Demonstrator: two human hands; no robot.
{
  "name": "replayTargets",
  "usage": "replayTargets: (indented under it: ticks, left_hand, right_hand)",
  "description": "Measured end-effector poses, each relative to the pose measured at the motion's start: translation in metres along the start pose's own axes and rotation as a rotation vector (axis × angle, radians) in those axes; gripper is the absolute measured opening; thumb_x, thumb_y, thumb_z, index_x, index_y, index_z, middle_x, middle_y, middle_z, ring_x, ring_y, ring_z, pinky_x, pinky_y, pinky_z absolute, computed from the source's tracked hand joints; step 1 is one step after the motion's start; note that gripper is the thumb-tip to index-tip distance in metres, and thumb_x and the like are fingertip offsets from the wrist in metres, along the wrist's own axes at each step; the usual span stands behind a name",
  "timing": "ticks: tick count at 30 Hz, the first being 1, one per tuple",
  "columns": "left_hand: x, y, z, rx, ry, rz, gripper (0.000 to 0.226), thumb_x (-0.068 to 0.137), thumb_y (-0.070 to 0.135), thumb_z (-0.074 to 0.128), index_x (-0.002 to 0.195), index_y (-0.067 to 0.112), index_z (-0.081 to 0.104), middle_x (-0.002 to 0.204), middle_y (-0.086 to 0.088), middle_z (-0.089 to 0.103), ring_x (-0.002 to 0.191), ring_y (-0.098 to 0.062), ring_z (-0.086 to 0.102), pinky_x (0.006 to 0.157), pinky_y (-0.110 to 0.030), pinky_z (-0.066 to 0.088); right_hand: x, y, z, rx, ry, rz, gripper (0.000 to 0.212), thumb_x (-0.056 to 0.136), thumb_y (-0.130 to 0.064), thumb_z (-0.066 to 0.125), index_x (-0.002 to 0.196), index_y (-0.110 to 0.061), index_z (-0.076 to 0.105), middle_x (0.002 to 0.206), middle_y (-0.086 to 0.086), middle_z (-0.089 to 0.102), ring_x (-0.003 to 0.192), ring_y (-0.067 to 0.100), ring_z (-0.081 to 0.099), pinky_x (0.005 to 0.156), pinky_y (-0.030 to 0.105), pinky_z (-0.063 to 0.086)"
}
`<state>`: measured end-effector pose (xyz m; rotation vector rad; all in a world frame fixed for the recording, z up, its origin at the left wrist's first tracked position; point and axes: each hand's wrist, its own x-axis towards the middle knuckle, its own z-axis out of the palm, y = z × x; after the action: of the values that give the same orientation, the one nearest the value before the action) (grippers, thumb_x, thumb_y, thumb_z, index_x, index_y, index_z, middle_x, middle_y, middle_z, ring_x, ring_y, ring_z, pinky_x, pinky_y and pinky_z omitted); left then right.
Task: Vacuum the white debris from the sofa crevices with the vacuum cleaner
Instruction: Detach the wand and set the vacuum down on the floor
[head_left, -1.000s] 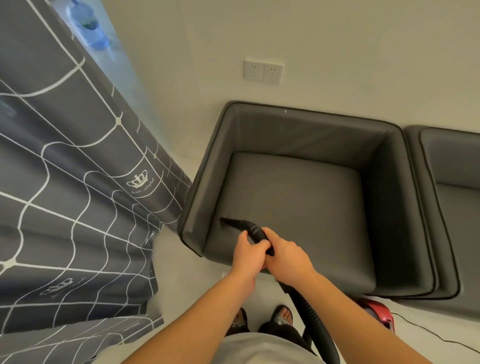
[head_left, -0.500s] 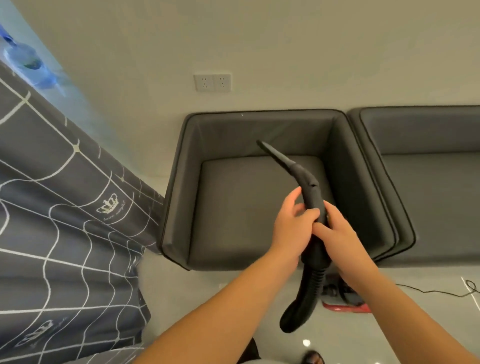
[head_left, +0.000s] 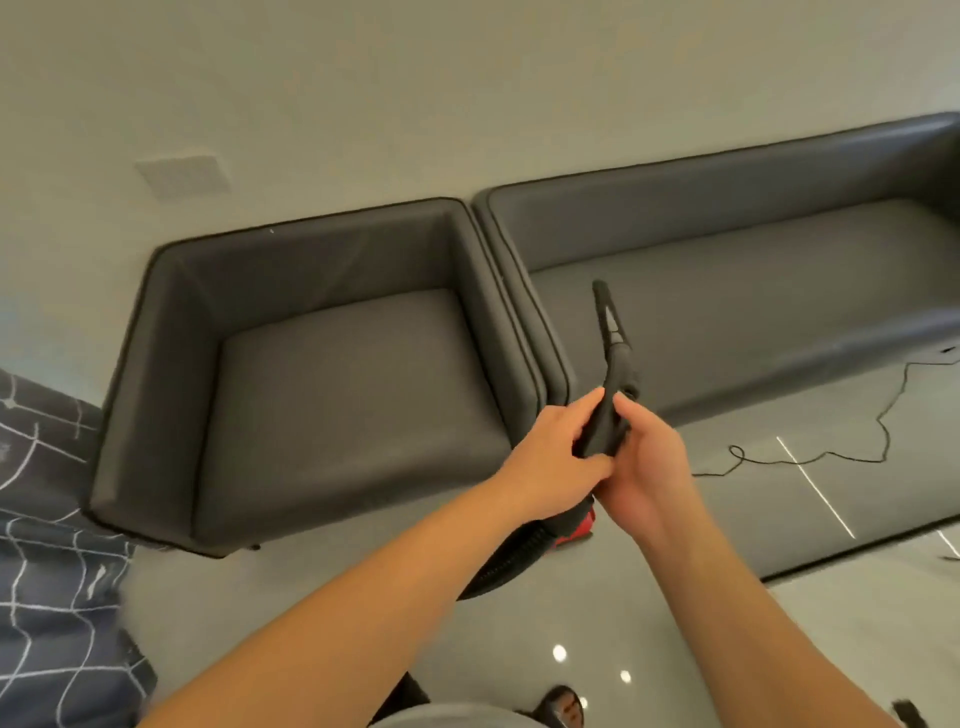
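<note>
Both hands grip the black vacuum wand (head_left: 609, 364). My left hand (head_left: 550, 457) holds it from the left and my right hand (head_left: 647, 467) from the right, low on the handle. Its narrow crevice nozzle (head_left: 601, 299) points up and away, lifted over the seat of the long grey sofa (head_left: 753, 291). The grey armchair (head_left: 332, 374) stands to the left, beside the sofa's arm. The ribbed hose (head_left: 506, 564) drops under my left forearm to the red vacuum body (head_left: 571, 527) on the floor. I make out a tiny white speck on the armchair's back rim.
A black power cord (head_left: 810, 452) snakes over the glossy grey floor at the right. A dark curtain with a white line pattern (head_left: 47, 545) hangs at the left. A wall socket plate (head_left: 182, 174) sits above the armchair. My feet show at the bottom edge.
The nozzle has left the armchair's left crevice, risen, and swung right over the long sofa. My view has turned right, so the curtain has slid to the edge.
</note>
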<state>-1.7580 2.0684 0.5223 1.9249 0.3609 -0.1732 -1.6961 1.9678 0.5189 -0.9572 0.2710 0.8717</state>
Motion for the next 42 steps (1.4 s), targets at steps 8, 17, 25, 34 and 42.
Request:
replayTargets:
  ticks: [8, 17, 25, 34, 42]
  left_hand:
    - [0.032, -0.022, 0.107, 0.178, 0.015, -0.204, 0.06, 0.071, 0.048, 0.069, 0.118, 0.056, 0.034, 0.095, 0.025, 0.062, 0.073, 0.002, 0.065, 0.06, -0.022, 0.052]
    - [0.111, -0.126, 0.175, 0.335, 0.043, -0.378, 0.038, 0.074, 0.054, 0.075, 0.09, 0.045, 0.041, 0.086, 0.015, 0.063, 0.071, 0.0, 0.061, 0.054, -0.021, 0.039]
    - [0.223, -0.296, 0.252, 0.548, 0.078, -0.263, 0.052, 0.083, 0.051, 0.072, 0.125, 0.037, 0.045, 0.113, 0.014, 0.051, 0.109, -0.014, 0.051, 0.088, -0.03, 0.047]
    - [0.331, -0.479, 0.279, 0.789, -0.188, -0.294, 0.071, 0.075, 0.07, 0.058, 0.135, 0.037, 0.039, 0.164, -0.006, 0.019, 0.157, -0.031, 0.006, 0.123, -0.062, 0.003]
    - [0.333, -0.527, 0.276, 0.665, -0.177, -0.403, 0.057, 0.068, 0.06, 0.065, 0.107, 0.032, 0.035, 0.105, 0.001, 0.053, 0.096, -0.028, 0.055, 0.081, -0.04, 0.041]
  right_hand:
    - [0.01, -0.034, -0.12, 0.108, 0.13, 0.064, 0.038, 0.1, -0.018, 0.057, 0.134, -0.004, 0.047, 0.102, 0.021, 0.061, 0.089, 0.034, 0.067, 0.059, 0.038, 0.06]
    - [0.108, -0.004, -0.233, 0.068, 0.235, 0.229, 0.019, 0.097, -0.017, 0.062, 0.107, -0.001, 0.065, 0.09, 0.017, 0.075, 0.083, 0.03, 0.075, 0.084, 0.047, 0.061]
    - [0.288, 0.079, -0.347, 0.011, 0.361, 0.325, 0.034, 0.093, -0.019, 0.067, 0.122, -0.002, 0.063, 0.111, 0.02, 0.072, 0.094, 0.031, 0.071, 0.069, 0.039, 0.062]
    - [0.407, 0.164, -0.438, -0.155, 0.306, 0.324, 0.024, 0.098, -0.019, 0.058, 0.117, -0.005, 0.067, 0.094, 0.012, 0.078, 0.085, 0.024, 0.075, 0.079, 0.041, 0.062]
    - [0.409, 0.204, -0.475, -0.373, 0.251, 0.374, 0.022, 0.098, -0.016, 0.059, 0.116, -0.016, 0.071, 0.106, 0.007, 0.077, 0.104, 0.025, 0.073, 0.09, 0.043, 0.058]
